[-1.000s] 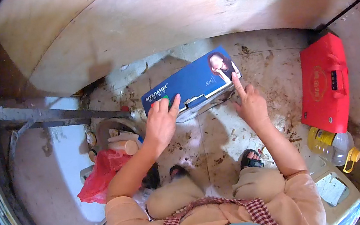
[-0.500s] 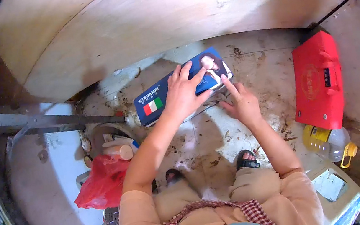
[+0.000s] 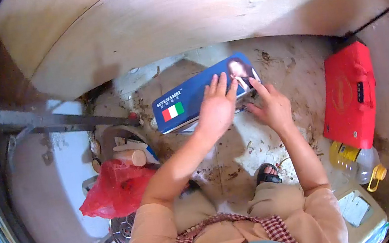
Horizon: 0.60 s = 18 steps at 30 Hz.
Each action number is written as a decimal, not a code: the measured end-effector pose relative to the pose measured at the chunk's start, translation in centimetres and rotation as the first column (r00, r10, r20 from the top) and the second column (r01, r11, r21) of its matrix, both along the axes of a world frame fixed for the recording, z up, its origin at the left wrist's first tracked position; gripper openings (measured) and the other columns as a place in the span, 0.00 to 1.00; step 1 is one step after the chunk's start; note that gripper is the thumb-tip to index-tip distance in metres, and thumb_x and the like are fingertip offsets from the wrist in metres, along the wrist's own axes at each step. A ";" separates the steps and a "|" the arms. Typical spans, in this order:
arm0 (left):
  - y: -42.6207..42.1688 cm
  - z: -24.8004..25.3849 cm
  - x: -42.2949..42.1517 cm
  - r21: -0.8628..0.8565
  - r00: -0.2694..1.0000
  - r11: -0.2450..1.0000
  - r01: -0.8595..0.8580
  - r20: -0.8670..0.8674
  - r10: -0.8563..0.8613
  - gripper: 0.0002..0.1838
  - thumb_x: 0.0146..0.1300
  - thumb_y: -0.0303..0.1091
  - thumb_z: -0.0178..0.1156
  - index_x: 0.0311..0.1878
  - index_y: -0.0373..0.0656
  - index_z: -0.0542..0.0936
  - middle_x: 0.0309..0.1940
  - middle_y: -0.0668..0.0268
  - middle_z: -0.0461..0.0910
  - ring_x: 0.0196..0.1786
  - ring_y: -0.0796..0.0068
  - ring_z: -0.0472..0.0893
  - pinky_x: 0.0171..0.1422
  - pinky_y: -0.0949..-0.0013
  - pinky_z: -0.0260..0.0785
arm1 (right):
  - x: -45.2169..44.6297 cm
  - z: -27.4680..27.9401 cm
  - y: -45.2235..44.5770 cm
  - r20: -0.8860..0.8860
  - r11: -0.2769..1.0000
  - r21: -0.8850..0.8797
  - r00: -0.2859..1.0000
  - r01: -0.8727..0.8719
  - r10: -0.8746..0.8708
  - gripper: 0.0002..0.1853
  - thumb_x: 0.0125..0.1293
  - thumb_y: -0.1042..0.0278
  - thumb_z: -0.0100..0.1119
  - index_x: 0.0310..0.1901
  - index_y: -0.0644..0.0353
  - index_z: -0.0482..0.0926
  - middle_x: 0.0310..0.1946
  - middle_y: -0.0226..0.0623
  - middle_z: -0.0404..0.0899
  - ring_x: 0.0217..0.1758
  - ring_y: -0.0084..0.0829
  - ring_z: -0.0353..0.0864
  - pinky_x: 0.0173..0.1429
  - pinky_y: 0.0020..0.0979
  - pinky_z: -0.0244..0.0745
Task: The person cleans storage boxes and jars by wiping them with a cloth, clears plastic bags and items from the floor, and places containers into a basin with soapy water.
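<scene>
A long blue box (image 3: 195, 94), printed with SITEJIAMEI, a green-white-red flag and a portrait, lies at a slant on the dirty floor. My left hand (image 3: 219, 105) rests on its top, right of the middle, with fingers extended and palm down. At the box's right end is my right hand (image 3: 274, 107). Its fingertips touch the near right corner, while the thumb sits apart by the near side. Whether that thumb presses on the box I cannot tell.
A red case (image 3: 345, 98) with a handle stands at the right, a yellow-capped plastic bottle (image 3: 359, 163) below it. To the left are a red plastic bag (image 3: 117, 189), a round bin (image 3: 107, 138) and a metal bar (image 3: 60, 118). A pale curved panel (image 3: 180, 19) spans the far side.
My left hand has slid right along the box top, its fingers now closer together. My right fingertips have shifted to the box's right end. The box appears slightly further right in view.
</scene>
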<state>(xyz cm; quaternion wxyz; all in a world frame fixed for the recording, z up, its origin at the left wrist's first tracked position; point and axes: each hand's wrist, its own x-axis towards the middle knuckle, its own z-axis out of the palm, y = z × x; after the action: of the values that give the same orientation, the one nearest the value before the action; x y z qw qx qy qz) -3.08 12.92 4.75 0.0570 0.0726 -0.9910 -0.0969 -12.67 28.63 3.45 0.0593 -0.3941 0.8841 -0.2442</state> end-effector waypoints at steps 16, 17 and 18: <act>-8.8 1.9 12.1 0.072 0.988 0.997 -0.029 -0.152 0.040 0.22 0.49 0.29 0.68 0.50 0.41 0.79 0.55 0.57 0.75 0.56 0.58 0.76 0.58 0.62 0.70 | 0.6 -2.2 -0.7 -0.187 0.998 -0.053 0.982 0.028 -0.038 0.33 0.52 0.63 0.66 0.62 0.41 0.68 0.37 0.37 0.74 0.37 0.39 0.78 0.36 0.35 0.75; -9.0 1.4 12.2 0.058 0.990 0.998 -0.023 -0.136 0.031 0.21 0.49 0.29 0.68 0.50 0.41 0.79 0.55 0.57 0.75 0.56 0.58 0.76 0.58 0.62 0.70 | 0.5 -2.1 -0.9 -0.184 0.998 -0.060 0.982 0.024 -0.034 0.33 0.52 0.63 0.66 0.62 0.41 0.68 0.37 0.37 0.74 0.36 0.39 0.78 0.36 0.35 0.75; -9.2 0.9 12.1 0.042 0.992 0.999 -0.014 -0.122 0.019 0.21 0.49 0.29 0.68 0.49 0.41 0.79 0.55 0.57 0.75 0.56 0.58 0.76 0.58 0.63 0.70 | 0.4 -2.1 -1.0 -0.197 0.998 -0.059 0.980 0.017 -0.028 0.33 0.52 0.64 0.67 0.62 0.42 0.68 0.36 0.37 0.74 0.35 0.38 0.78 0.35 0.35 0.75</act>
<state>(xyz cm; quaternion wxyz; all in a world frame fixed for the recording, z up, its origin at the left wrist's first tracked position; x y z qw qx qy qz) 9.06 3.72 5.63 0.1172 0.0760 -0.9828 -0.1209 -12.29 27.62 1.37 -0.0425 -0.4079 0.8827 -0.2295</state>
